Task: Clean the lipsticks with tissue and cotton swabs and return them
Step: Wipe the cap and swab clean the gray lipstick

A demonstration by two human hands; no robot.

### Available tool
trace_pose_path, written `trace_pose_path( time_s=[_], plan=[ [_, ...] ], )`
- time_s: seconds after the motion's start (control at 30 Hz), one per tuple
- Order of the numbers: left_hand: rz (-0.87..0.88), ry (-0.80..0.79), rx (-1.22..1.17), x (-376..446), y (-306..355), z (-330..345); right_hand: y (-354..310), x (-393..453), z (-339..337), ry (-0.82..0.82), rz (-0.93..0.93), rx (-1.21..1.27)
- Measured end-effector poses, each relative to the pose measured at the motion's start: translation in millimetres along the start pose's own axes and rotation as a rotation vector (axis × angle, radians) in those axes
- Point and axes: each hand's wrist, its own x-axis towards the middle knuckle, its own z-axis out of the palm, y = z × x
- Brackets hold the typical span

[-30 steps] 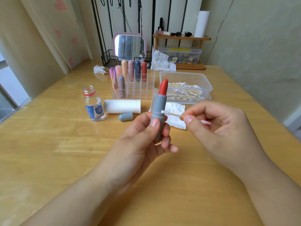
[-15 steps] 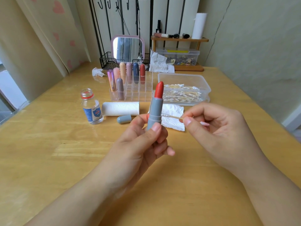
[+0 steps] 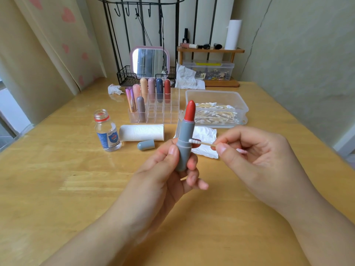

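Wooden counter (image 3: pixel 57 189) carries a clear organiser (image 3: pixel 163 112) of capped lipsticks, a small open bottle (image 3: pixel 107 131), a tissue roll (image 3: pixel 141 132) lying on its side, a grey cap (image 3: pixel 146 145) just beside it, a flat tissue (image 3: pixel 206 139) and a tub of cotton swabs (image 3: pixel 217 110) (a mirror (image 3: pixel 149 62) stands behind). Left hand (image 3: pixel 163 177) grips the open grey lipstick (image 3: pixel 185 143) upright, red tip up, fingers curled round its base. Right hand (image 3: pixel 255 160) pinches a cotton swab (image 3: pixel 199 142), whose white tip touches the tube's collar.
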Motion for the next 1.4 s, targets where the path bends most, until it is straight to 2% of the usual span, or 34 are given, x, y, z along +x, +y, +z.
trace_pose_path(
  time_s=[0.1,0.3,0.83,1.0,1.4],
  plan=[
    [0.002,-0.037,-0.001,-1.8,1.9,1.1,-0.2,-0.4,0.5,-0.007,0.001,0.006],
    [0.0,0.049,0.056,-6.6,4.1,6.0,0.7,-0.3,0.6,-0.014,0.01,0.015],
    [-0.009,0.064,0.002,-4.7,-0.6,3.5,0.2,-0.4,1.0,-0.014,0.013,0.007],
    [-0.017,-0.044,-0.054,-1.8,-0.5,-4.1,-0.3,0.0,0.4,-0.007,0.028,0.018],
    [-0.028,-0.124,-0.061,-3.3,-1.8,-6.4,-1.5,0.8,-0.3,-0.014,0.031,0.047]
  ],
)
